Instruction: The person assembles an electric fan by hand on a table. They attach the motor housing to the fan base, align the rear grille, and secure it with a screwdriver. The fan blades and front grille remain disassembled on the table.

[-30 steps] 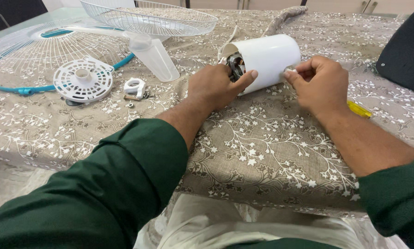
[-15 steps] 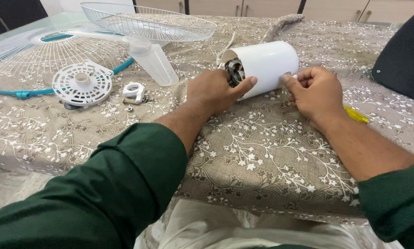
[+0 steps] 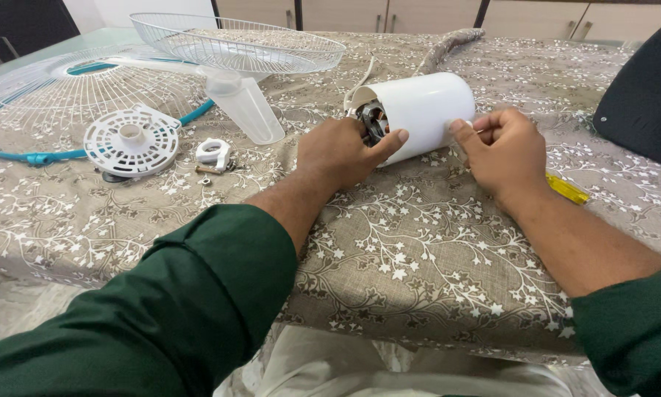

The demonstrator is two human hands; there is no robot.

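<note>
Head view, looking down: we hold a white cylindrical motor housing (image 3: 422, 110) lying on its side on the desk (image 3: 418, 242), which is covered with a beige cloth printed with white branches. Our left hand (image 3: 338, 153) is wrapped around the open near end of the housing, thumb pressed on its white wall and fingers curled over the rim, where the metal motor core (image 3: 373, 120) shows inside. Our right hand (image 3: 503, 151) is at the closed far end, thumb tip touching the wall, fingers bent in toward the end face; whether this grip pinches some small part there we cannot tell, as the fingers hide it. A white cord (image 3: 360, 73) runs from the housing toward the back of the desk.

Just beyond our right wrist a yellow screwdriver handle (image 3: 566, 189) lies on the cloth. To the left lie a round white slotted cover (image 3: 132, 141), a small white plastic clip (image 3: 214, 153) with a few screws (image 3: 207, 171) beside it, a translucent fan blade (image 3: 243, 106), and two wire fan guards (image 3: 235, 40), one rimmed in blue.
</note>
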